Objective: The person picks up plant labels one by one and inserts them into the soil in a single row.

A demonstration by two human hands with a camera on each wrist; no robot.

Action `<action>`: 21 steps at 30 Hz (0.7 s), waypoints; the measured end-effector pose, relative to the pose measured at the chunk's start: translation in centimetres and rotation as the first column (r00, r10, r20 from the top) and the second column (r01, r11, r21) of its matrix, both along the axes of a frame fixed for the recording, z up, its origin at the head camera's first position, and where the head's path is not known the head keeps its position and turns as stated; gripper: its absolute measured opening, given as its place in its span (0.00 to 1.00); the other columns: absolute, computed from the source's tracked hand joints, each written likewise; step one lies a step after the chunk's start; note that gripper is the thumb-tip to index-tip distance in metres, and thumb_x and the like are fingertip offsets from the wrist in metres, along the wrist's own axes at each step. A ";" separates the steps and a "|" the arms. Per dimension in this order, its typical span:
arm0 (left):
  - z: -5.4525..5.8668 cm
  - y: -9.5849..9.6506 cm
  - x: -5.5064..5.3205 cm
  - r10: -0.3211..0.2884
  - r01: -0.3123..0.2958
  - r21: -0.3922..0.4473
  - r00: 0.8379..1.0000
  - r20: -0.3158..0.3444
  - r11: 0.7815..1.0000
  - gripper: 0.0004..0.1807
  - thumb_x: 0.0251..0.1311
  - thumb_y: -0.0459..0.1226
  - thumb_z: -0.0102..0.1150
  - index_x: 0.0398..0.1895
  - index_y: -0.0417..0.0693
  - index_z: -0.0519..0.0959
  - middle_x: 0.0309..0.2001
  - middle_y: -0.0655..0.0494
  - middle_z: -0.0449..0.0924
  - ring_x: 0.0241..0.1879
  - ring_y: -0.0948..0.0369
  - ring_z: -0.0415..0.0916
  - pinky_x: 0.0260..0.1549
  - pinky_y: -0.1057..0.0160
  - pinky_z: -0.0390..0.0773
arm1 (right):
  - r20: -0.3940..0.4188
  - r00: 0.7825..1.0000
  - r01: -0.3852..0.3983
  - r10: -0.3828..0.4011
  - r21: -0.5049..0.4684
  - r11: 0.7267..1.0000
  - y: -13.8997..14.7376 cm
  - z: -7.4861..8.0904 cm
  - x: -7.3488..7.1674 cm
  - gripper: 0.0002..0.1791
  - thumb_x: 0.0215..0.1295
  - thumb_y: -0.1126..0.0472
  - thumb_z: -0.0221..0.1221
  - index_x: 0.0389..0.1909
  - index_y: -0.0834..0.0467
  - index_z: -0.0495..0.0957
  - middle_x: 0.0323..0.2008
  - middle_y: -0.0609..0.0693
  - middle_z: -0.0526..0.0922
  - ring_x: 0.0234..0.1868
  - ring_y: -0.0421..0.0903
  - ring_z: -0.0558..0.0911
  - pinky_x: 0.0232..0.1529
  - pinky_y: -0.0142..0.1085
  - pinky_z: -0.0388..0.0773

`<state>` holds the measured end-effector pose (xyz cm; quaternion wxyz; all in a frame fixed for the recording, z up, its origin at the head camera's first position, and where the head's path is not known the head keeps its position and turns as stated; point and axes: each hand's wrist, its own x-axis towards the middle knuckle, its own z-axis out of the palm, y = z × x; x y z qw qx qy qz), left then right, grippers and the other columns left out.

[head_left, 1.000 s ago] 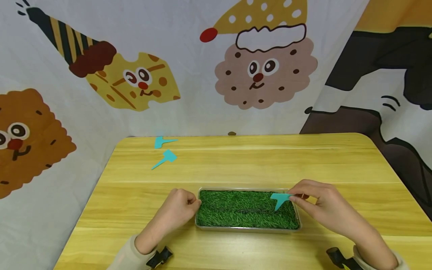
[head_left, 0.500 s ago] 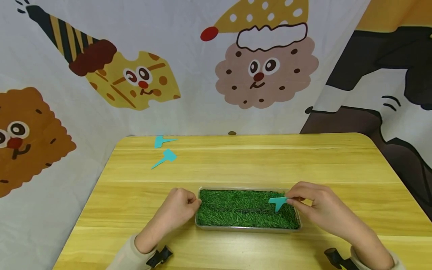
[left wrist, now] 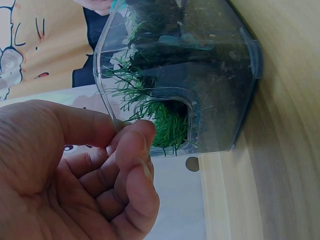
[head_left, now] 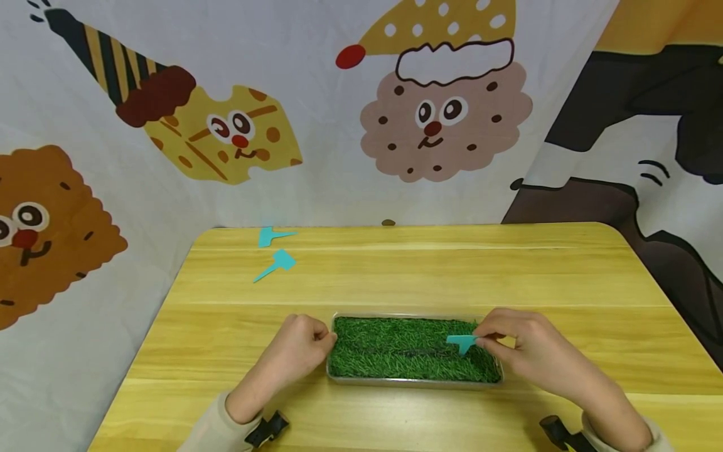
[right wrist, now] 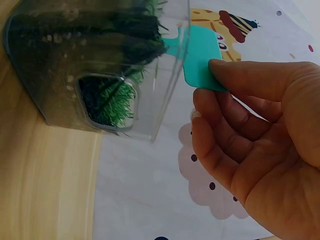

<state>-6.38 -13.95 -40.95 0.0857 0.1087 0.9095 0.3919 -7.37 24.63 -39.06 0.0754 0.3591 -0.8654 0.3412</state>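
Fingers (right wrist: 255,77) pinching teal tag (right wrist: 201,56) right, box rim (head_left: 415,380) left, end openings (right wrist: 107,102) in wrist views only

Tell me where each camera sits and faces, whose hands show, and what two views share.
Head: on the head, facing forward and down over a clear box; left hand, right hand and sleeves show.
Left wrist: on that wrist, facing one box end; left hand and part of the right show.
Right wrist: on that wrist, facing the opposite end; right hand shows, holding a teal tag.
Both wrist views share box and grass.
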 end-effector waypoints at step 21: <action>-0.1 0.0 0.0 -0.004 0.004 0.001 1.000 -0.006 1.000 0.30 0.67 0.28 0.63 0.09 0.55 0.62 0.09 0.69 0.56 0.11 0.71 0.51 0.14 0.73 0.55 | 0.104 0.992 0.069 -0.078 0.086 0.994 0.5 0.6 0.2 0.15 0.62 0.69 0.73 0.41 0.45 0.87 0.38 0.30 0.83 0.37 0.30 0.80 0.32 0.32 0.80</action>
